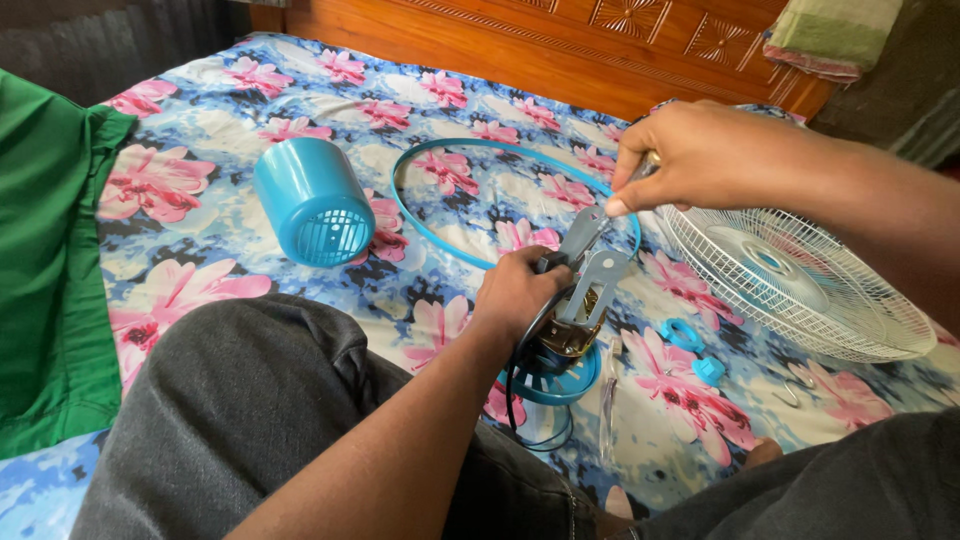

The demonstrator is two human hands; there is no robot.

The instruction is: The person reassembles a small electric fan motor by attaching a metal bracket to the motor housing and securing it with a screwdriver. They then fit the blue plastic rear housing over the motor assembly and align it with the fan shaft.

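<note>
A green cloth (45, 270) is lying along the bed's left edge, clear of the work. A blue motor cover (313, 202) is resting on its side on the floral bedsheet (180, 130), and a blue ring (500, 200) is lying flat beyond it; both appear set aside to keep room open. The fan motor (565, 335) is being gripped by the closed left hand (515, 295), seemingly to steady it upright. A tool (585, 232) is being pinched by the closed right hand (700, 155) and pointed down at the motor bracket. A white fan grille (800, 285) is lying at the right, near small blue fasteners (692, 348). Open sheet is remaining between the cover and the left hand.
</note>
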